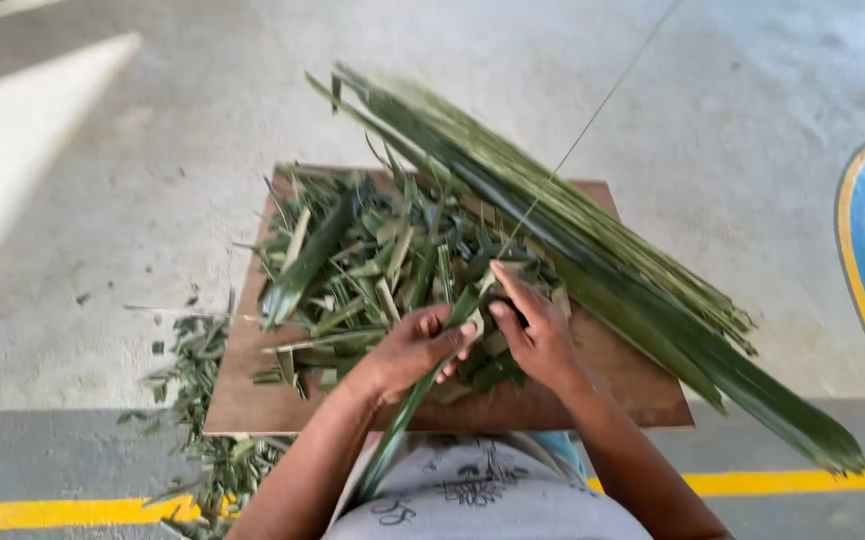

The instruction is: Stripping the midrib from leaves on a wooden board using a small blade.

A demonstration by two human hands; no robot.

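Near the board's front edge, I see my left hand and right hand both pinching one long green palm leaf strip; its axis runs from my lap up-right toward the wooden board, hands touching.

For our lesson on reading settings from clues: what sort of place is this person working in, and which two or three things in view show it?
Probably a paved yard or work floor, used for leaf craft: bare concrete floor with a painted yellow line, and a wooden board heaped with cut green leaf strips.
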